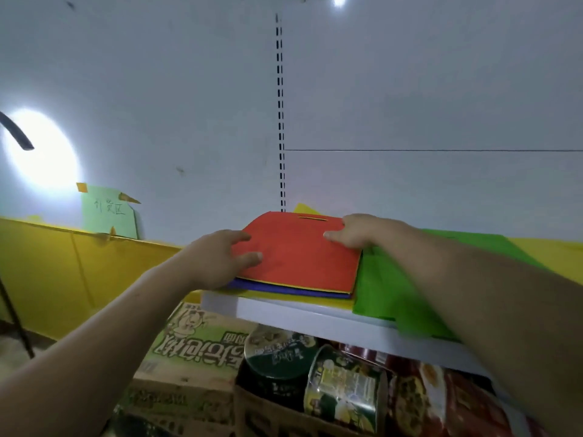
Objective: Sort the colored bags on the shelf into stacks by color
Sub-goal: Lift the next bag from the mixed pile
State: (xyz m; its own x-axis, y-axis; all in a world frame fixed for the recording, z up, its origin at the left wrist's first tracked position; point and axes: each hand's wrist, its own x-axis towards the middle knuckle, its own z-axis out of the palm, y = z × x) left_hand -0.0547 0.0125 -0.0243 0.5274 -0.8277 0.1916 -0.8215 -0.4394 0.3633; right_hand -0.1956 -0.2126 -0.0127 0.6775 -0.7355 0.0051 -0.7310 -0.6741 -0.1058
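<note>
A flat red bag (299,253) with a slot handle lies on top of a mixed stack on the white shelf (284,313). Yellow and blue bag edges (284,290) show under it. My left hand (217,257) holds the red bag's left edge, thumb on top and fingers reaching under. My right hand (356,231) grips the bag's far right corner, thumb pressed on top. A green bag (397,285) lies flat just right of the stack, partly under my right forearm. Another yellow bag (555,253) lies beyond it at the far right.
Below the shelf stand instant noodle cups (344,386) and a green printed cardboard box (189,348). A yellow partition (63,263) with a taped green paper note (108,212) stands to the left. The white back panel carries a slotted upright (280,121).
</note>
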